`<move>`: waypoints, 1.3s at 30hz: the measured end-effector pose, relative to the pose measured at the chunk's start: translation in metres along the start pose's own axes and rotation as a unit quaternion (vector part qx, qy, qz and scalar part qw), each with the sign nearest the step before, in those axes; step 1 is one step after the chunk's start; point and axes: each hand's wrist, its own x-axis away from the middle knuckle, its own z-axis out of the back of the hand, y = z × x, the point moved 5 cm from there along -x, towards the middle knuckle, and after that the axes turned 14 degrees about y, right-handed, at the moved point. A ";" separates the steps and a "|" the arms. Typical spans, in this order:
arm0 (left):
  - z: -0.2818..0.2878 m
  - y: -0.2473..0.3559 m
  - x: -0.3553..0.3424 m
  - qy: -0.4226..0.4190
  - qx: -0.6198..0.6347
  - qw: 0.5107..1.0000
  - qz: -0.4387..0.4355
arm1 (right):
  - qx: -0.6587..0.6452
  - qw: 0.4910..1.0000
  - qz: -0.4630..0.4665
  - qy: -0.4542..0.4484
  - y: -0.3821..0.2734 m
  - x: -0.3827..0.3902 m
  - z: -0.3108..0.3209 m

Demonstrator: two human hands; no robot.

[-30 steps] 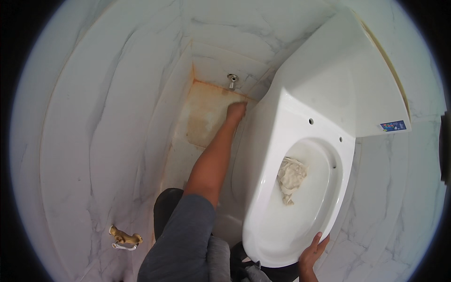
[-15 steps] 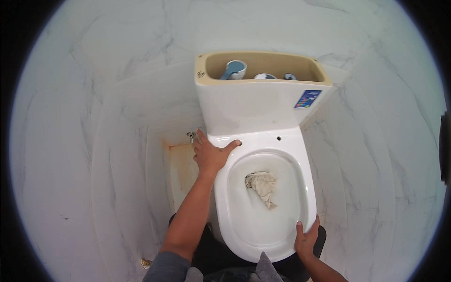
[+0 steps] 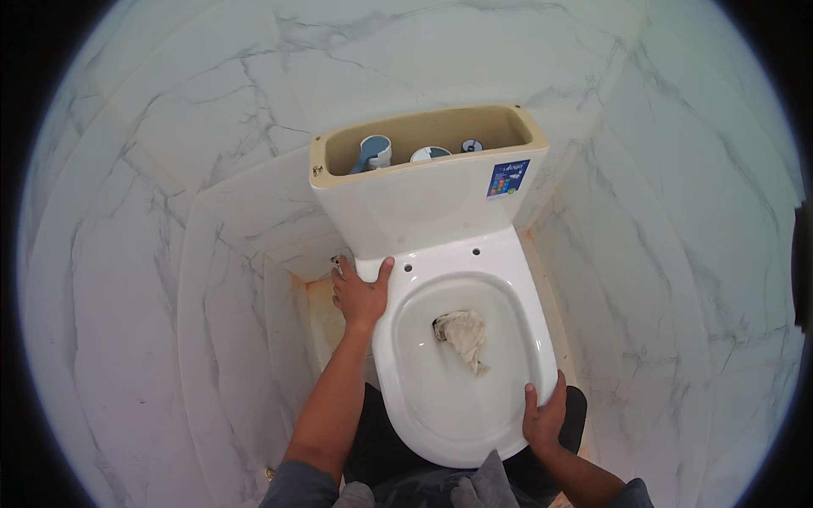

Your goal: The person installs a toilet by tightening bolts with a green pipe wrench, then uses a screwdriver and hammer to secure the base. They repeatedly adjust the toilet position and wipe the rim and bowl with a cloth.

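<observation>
A white toilet (image 3: 421, 222) with an uncovered tank stands in front of me, turned slightly askew to the wall. My left hand (image 3: 359, 298) grips its rear left edge beside the tank, thumb on the upper surface and fingers spread down the outside. At the front right, my right hand (image 3: 544, 416) is wrapped round the bowl's rim, thumb on top and fingers outside. A crumpled pale cloth (image 3: 462, 337) lies inside the bowl. In the tank are a white-and-blue flush fitting (image 3: 375, 151), a round white part (image 3: 430, 154) and a smaller round piece (image 3: 472, 146).
White marbled tiled walls (image 3: 669, 254) close in behind and on both sides. A small metal valve (image 3: 337, 262) sticks out of the wall by my left fingers. Stained bare floor (image 3: 324, 315) shows left of the bowl. A brass-coloured fitting (image 3: 270, 474) is at the lower left.
The toilet's tank end has swung left and closer to the valve, and floor now shows along its right side. My left hand's thumb has slid off the left seat hole; my right hand keeps its hold.
</observation>
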 end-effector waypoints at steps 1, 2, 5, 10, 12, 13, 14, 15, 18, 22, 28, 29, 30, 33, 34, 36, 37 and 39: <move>-0.001 -0.001 0.002 -0.008 -0.012 1.000 0.009 | 0.025 1.000 -0.005 0.003 0.001 0.000 0.000; -0.001 0.001 0.003 -0.014 -0.018 1.000 -0.001 | 0.039 0.999 -0.011 0.006 0.002 0.001 -0.001; 0.003 0.007 0.003 -0.003 -0.031 0.999 -0.035 | 0.013 0.999 -0.016 0.027 0.004 0.001 0.000; 0.007 0.006 0.004 0.017 -0.005 0.999 -0.042 | -0.001 1.000 -0.013 0.001 0.005 -0.001 0.001; 0.004 0.004 0.003 0.013 -0.020 0.999 -0.045 | 0.027 0.999 -0.031 -0.001 0.008 0.000 0.001; 0.002 0.004 0.002 0.013 -0.032 0.998 -0.049 | 0.022 0.999 -0.028 0.007 0.007 0.000 0.001; 0.001 0.003 0.001 0.013 -0.034 0.998 -0.047 | 0.014 0.999 -0.026 0.020 0.007 0.001 0.002; 0.000 0.003 0.001 0.021 -0.034 0.998 -0.052 | 0.007 0.999 -0.036 0.025 0.008 0.001 0.002; 0.000 0.003 0.004 0.058 -0.037 0.994 -0.088 | -0.017 0.997 0.037 0.064 0.006 0.001 0.006; -0.001 -0.003 0.009 0.065 -0.075 0.994 -0.046 | -0.044 0.998 0.010 0.049 0.017 0.001 0.004; -0.002 -0.005 0.012 0.076 -0.078 0.993 -0.050 | -0.076 0.994 0.047 0.069 0.017 -0.001 0.008; 0.000 -0.005 0.013 0.086 -0.073 0.992 -0.059 | -0.071 0.993 0.066 0.063 0.015 -0.002 0.009; 0.001 -0.005 0.014 0.103 -0.070 0.990 -0.066 | -0.064 0.992 0.087 0.058 0.013 -0.006 0.010; 0.006 -0.002 0.020 0.134 -0.070 0.982 -0.111 | -0.063 0.992 0.099 0.041 0.013 -0.008 0.011; 0.007 0.000 0.021 0.150 -0.070 0.979 -0.121 | -0.074 0.990 0.115 0.037 0.013 -0.009 0.009; 0.007 -0.001 0.023 0.157 -0.087 0.977 -0.116 | -0.083 0.986 0.143 0.036 0.014 -0.008 0.006; 0.006 -0.002 0.022 0.158 -0.087 0.978 -0.101 | -0.087 0.986 0.144 0.017 0.017 -0.008 0.003; 0.000 -0.009 0.018 0.138 -0.091 0.984 -0.066 | -0.114 0.983 0.145 -0.006 0.025 -0.013 0.006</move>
